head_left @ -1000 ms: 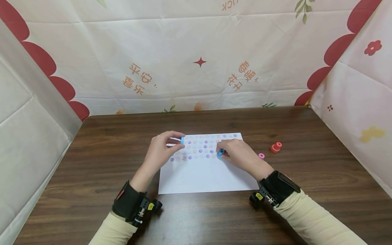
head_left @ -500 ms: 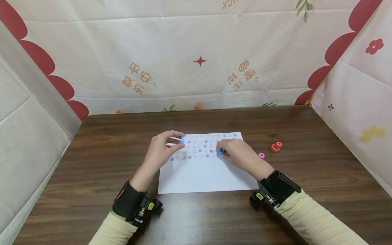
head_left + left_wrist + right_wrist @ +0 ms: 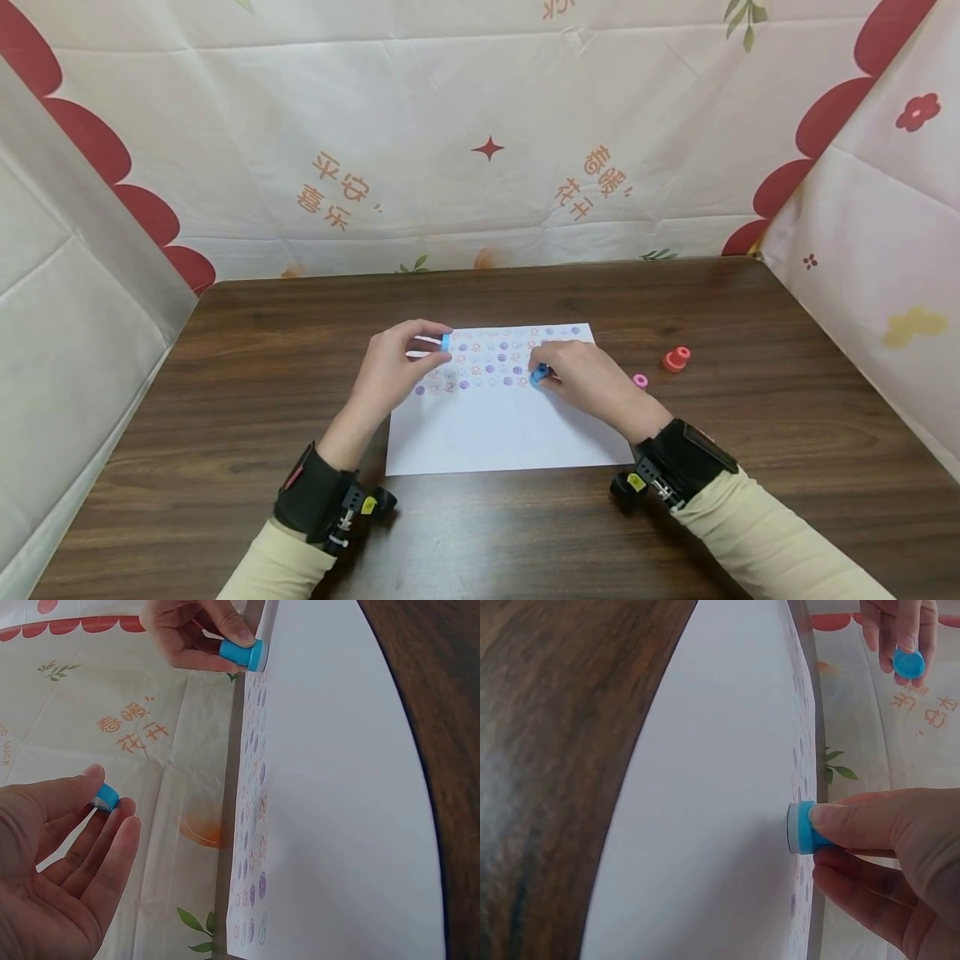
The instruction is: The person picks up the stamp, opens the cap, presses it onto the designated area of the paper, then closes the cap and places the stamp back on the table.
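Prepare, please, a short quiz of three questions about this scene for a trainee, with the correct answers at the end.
1. True or false: the left hand pinches a round blue piece.

2. Seen from the person, where do the small coloured marks lie on the white paper?
(a) all over it
(b) toward its far edge
(c) only along its near edge

3. Fill in the colour: the right hand grips a ____ stamp.

Key: 1. True. 2. b. 3. Blue.
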Available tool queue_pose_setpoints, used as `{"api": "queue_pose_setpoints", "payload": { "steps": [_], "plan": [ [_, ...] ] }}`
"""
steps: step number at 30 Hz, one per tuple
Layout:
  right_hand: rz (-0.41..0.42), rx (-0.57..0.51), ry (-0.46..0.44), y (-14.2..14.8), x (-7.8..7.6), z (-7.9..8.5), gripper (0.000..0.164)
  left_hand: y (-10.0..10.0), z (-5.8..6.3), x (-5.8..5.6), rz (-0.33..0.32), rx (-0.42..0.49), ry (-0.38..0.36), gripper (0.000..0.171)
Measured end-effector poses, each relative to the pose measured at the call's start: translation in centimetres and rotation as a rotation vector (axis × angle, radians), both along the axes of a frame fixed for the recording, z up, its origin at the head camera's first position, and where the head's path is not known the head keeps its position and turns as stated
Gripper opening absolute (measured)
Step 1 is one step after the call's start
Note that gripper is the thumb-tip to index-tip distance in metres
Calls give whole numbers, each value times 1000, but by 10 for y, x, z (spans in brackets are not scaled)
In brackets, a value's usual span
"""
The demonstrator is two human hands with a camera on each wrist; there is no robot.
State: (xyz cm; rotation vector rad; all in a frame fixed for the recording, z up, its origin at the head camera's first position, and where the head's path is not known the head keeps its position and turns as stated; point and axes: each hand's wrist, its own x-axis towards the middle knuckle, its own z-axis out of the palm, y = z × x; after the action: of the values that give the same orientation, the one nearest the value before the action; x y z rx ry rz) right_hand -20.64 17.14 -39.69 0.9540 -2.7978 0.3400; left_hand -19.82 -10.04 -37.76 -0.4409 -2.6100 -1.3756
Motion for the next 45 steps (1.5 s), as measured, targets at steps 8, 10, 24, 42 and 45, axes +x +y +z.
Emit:
{"api": "queue_pose_setpoints", "payload": {
  "steps": [8, 10, 24, 42, 45],
  "plan": [
    [-12, -81, -27, 3, -3, 11, 18, 1, 0, 2, -3, -2, 5, 31],
    [-21, -134, -24, 3, -3, 16, 20, 1, -1, 2, -7, -1, 11, 31],
    [-21, -332, 33, -5, 2, 33, 24, 9, -3, 2, -34, 31, 22, 31],
    [34, -433, 21, -15, 9, 31, 26, 23, -6, 5, -47, 58, -6, 30],
    [37, -440, 26, -17, 10, 31, 26, 27, -8, 6, -56, 63, -9, 29]
  ]
}}
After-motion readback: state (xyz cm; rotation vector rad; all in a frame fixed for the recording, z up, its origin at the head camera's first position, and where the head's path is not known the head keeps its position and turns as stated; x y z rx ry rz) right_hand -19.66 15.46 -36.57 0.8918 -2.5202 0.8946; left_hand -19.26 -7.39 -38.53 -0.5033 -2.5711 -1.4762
